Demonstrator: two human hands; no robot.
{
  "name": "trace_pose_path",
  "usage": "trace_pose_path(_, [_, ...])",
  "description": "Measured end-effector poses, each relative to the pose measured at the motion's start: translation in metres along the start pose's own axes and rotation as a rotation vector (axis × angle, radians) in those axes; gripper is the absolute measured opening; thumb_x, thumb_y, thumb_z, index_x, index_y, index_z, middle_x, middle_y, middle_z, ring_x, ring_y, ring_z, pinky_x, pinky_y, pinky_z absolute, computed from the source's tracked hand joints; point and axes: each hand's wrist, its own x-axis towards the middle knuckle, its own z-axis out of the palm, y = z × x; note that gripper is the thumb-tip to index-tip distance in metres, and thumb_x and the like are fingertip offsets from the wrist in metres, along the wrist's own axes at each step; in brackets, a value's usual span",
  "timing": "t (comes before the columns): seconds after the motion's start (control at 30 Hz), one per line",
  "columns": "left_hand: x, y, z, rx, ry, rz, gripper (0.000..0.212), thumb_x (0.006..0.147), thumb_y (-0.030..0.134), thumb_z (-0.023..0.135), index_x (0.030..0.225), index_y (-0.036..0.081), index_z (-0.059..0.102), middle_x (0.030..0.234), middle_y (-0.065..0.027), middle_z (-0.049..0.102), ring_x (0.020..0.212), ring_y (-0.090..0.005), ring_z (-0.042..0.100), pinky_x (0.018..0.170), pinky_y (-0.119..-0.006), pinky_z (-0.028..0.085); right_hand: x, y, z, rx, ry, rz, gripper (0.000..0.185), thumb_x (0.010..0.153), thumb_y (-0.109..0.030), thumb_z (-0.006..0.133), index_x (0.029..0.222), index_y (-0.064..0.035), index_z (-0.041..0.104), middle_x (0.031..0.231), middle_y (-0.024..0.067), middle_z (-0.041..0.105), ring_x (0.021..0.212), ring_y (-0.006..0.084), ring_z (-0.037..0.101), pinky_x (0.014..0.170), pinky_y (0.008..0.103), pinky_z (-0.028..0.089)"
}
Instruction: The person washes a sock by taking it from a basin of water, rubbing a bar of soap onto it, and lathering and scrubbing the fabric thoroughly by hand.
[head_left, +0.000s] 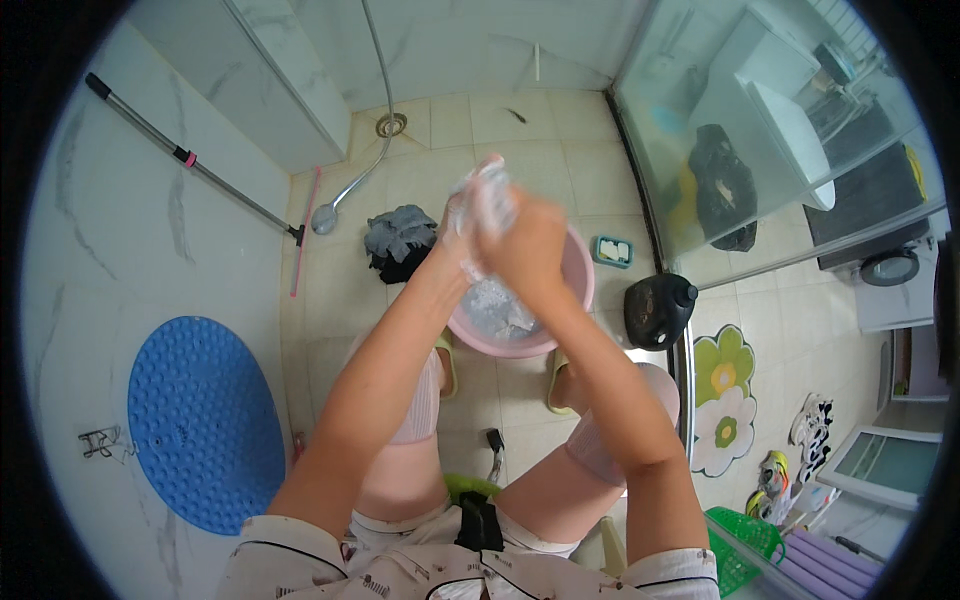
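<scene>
Over a pink plastic basin (580, 262) on the tiled floor, my two hands are pressed together. Between them is a soapy white cloth (495, 206), blurred and partly hidden by the fingers. My left hand (459, 225) is streaked with white suds and holds the cloth from the left. My right hand (534, 236), its back towards me, is closed over the cloth and blurred. Cloudy water with foam (491, 296) fills the basin, and a pale bit of fabric (517, 324) shows at its near side.
Left of the basin lies a heap of grey and black clothes (401, 236), with a shower head (324, 219) beyond. To the right are a soap box (613, 251), a black jug (660, 311) and a glass partition (675, 187). A squeegee (202, 165) and blue mat (202, 427) rest against the left wall.
</scene>
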Motion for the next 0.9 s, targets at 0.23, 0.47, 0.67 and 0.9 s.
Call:
trace_pose_path(0.23, [-0.011,0.011,-0.005,-0.216,-0.291,0.001,0.043,0.097,0.032,0.049,0.135,0.011,0.044,0.115,-0.0033,0.056,0.101,-0.0193,0.057,0.086,-0.036,0.050,-0.006,-0.014,0.006,-0.079,0.064,-0.225,0.038,0.089,-0.027,0.054,0.061,-0.0019,0.059,0.053,0.0203,0.054,0.049,0.0370,0.056,0.046,0.0453,0.043])
trace_pose_path(0.47, [-0.012,0.007,-0.021,-0.133,-0.265,-0.008,0.039,0.096,0.031,0.052,0.129,0.011,0.049,0.115,-0.0038,0.057,0.106,-0.0174,0.056,0.090,-0.035,0.049,-0.017,-0.023,0.002,-0.080,0.026,-0.230,0.036,0.090,-0.024,0.055,0.065,0.0016,0.061,0.056,0.0212,0.056,0.051,0.0371,0.057,0.048,0.0413,0.043])
trace_pose_path(0.67, [-0.007,0.009,-0.022,0.021,0.125,0.053,0.034,0.097,0.030,0.050,0.125,0.011,0.052,0.101,-0.0044,0.059,0.089,-0.0170,0.059,0.082,-0.034,0.051,-0.009,-0.022,0.005,-0.029,0.026,-0.041,0.032,0.086,-0.024,0.059,0.063,-0.0034,0.059,0.056,0.0203,0.056,0.048,0.0375,0.055,0.046,0.0437,0.042])
trace_pose_path(0.9, [-0.006,0.002,0.068,0.255,0.667,0.135,0.040,0.098,0.036,0.048,0.129,0.011,0.049,0.120,-0.0042,0.058,0.108,-0.0174,0.057,0.094,-0.033,0.047,0.025,0.026,-0.012,0.259,0.051,0.308,0.046,0.096,-0.030,0.051,0.058,-0.0042,0.048,0.047,0.0107,0.046,0.043,0.0212,0.042,0.045,0.0366,0.035])
